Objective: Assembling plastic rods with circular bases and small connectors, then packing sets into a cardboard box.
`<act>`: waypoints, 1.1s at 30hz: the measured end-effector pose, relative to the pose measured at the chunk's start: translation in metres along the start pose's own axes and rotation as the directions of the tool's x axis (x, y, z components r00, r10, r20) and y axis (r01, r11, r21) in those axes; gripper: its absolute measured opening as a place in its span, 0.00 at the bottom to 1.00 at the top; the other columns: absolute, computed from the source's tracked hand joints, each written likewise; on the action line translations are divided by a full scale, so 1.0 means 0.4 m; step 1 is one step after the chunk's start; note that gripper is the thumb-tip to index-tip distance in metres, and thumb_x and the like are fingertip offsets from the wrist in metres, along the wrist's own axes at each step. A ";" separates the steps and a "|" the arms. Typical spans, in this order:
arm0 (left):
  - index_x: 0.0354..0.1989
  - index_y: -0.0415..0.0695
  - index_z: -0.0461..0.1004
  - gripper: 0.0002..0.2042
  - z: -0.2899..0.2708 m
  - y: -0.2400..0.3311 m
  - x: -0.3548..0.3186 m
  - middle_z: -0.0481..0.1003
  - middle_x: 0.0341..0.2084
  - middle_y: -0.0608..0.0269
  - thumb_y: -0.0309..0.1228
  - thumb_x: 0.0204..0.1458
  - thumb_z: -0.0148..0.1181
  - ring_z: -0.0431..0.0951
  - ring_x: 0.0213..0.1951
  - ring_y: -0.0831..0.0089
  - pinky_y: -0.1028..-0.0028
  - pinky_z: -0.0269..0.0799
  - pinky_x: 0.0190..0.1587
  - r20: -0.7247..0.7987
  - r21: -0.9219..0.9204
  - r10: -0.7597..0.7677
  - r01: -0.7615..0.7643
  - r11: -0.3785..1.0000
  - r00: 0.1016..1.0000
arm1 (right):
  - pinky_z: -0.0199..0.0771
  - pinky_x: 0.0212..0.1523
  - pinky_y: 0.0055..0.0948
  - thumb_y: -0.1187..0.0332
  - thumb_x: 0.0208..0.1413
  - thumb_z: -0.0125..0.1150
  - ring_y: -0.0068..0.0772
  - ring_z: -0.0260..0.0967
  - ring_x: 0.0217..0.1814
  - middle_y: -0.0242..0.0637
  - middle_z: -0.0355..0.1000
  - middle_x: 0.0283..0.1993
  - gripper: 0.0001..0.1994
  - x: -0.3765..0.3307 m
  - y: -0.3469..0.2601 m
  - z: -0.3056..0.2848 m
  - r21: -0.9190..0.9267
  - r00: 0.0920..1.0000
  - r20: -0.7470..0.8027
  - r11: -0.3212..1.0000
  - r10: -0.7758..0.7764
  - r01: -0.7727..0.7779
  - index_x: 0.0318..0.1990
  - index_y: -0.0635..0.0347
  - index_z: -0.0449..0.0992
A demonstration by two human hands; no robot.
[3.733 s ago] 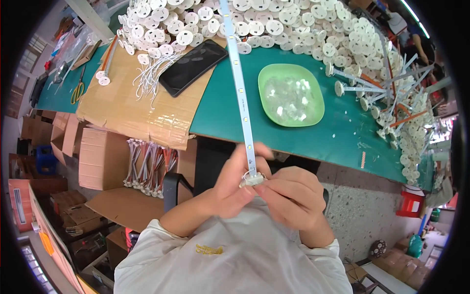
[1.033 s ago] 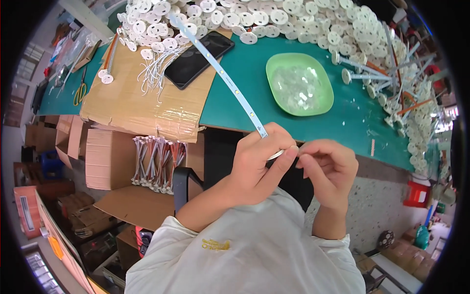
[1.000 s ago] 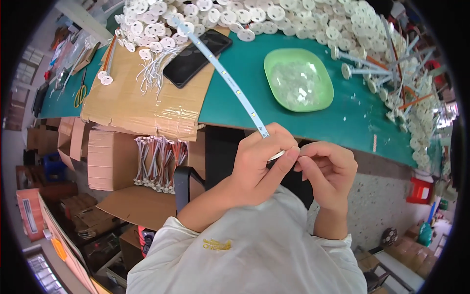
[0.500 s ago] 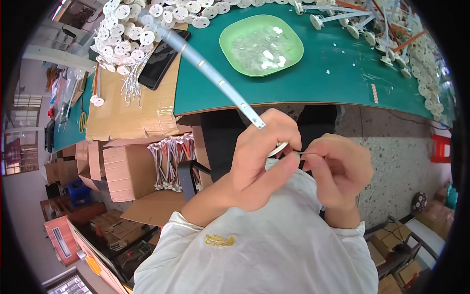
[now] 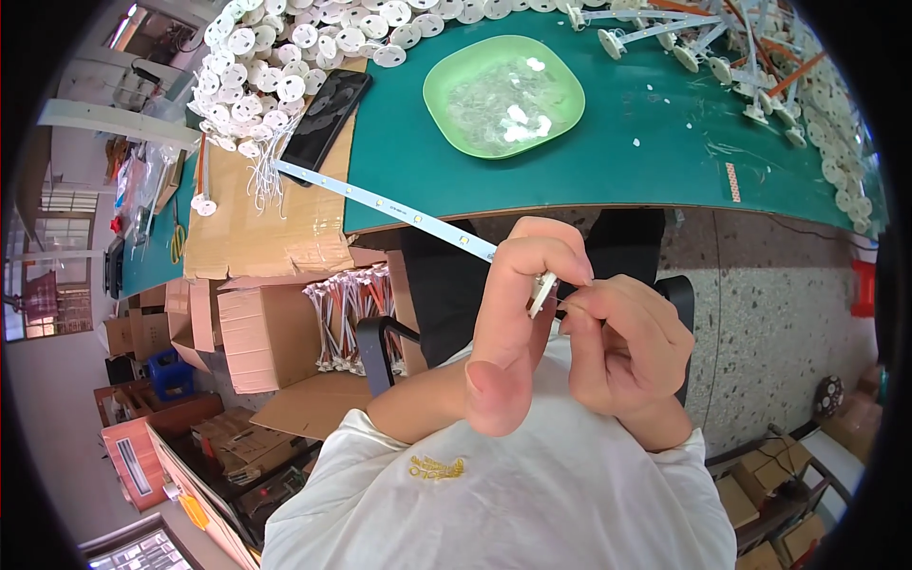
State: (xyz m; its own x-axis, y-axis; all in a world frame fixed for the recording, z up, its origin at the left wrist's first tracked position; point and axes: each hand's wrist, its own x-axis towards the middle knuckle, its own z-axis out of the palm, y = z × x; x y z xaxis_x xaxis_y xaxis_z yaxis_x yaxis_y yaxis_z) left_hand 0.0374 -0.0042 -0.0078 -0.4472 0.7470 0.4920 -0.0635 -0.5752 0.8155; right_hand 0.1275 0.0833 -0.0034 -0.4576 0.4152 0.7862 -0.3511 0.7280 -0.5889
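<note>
A narrow pale LED strip (image 5: 380, 202) slants from the cardboard at the upper left down to my left hand (image 5: 518, 304). That hand has its fingers curled round the strip's near end, with the thumb sticking out away from them. A small round white disc (image 5: 541, 294), seen nearly edge-on, sits between the curled fingers. Just right of it, my right hand (image 5: 632, 347) pinches a thin wire (image 5: 560, 303) by the disc. The wire's far end is hidden by the fingers.
A green tray (image 5: 503, 150) with clear and white bits stands on the green table (image 5: 389, 142). Left of it are a black phone (image 5: 328, 119), piled white discs (image 5: 233, 85) and white wires (image 5: 266, 180). Finished-looking strips (image 5: 703, 43) lie at right; a box of strips (image 5: 347, 313) stands below left.
The LED strip has swung lower and flatter, its far end now over the white wires. My left hand has turned, its thumb coming off the disc. My right hand has shifted slightly left and down.
</note>
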 end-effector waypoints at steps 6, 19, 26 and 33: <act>0.50 0.36 0.60 0.41 -0.013 -0.009 0.000 0.58 0.43 0.52 0.69 0.54 0.33 0.60 0.41 0.68 0.71 0.58 0.44 0.012 0.107 0.009 -0.011 0.994 1.000 | 0.72 0.22 0.24 0.87 0.40 0.64 0.34 0.72 0.21 0.41 0.75 0.25 0.10 -0.001 0.006 0.002 0.042 0.999 0.014 0.998 0.052 -0.052 0.33 0.70 0.76; 0.50 0.36 0.60 0.38 -0.020 -0.012 -0.006 0.58 0.42 0.53 0.66 0.54 0.34 0.59 0.40 0.68 0.70 0.58 0.43 -0.055 0.081 -0.047 0.051 0.995 0.997 | 0.73 0.23 0.26 0.87 0.41 0.64 0.35 0.72 0.21 0.41 0.75 0.25 0.09 0.008 0.015 0.012 0.062 0.994 0.070 0.994 0.086 -0.091 0.32 0.69 0.76; 0.49 0.36 0.60 0.36 -0.027 -0.048 -0.004 0.59 0.40 0.52 0.62 0.54 0.38 0.59 0.39 0.66 0.68 0.58 0.42 -0.055 0.199 0.146 -0.133 0.971 0.988 | 0.66 0.19 0.24 0.89 0.43 0.58 0.31 0.67 0.19 0.39 0.71 0.22 0.08 0.013 0.006 0.035 -0.079 0.998 0.042 0.996 -0.036 0.039 0.33 0.71 0.75; 0.50 0.37 0.60 0.36 -0.057 -0.006 -0.022 0.58 0.42 0.55 0.64 0.55 0.34 0.59 0.40 0.69 0.71 0.57 0.43 -0.043 0.099 -0.086 0.090 0.991 0.995 | 0.71 0.21 0.26 0.87 0.40 0.62 0.35 0.68 0.19 0.41 0.71 0.23 0.08 0.012 0.020 0.047 0.072 0.993 0.120 0.997 0.018 -0.027 0.31 0.71 0.76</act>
State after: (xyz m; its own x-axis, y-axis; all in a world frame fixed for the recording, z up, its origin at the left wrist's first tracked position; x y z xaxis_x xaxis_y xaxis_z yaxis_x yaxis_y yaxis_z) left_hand 0.0211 -0.0171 -0.0209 -0.4783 0.7784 0.4067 -0.0147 -0.4701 0.8825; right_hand 0.1073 0.0809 -0.0077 -0.5584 0.3599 0.7474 -0.3968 0.6754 -0.6216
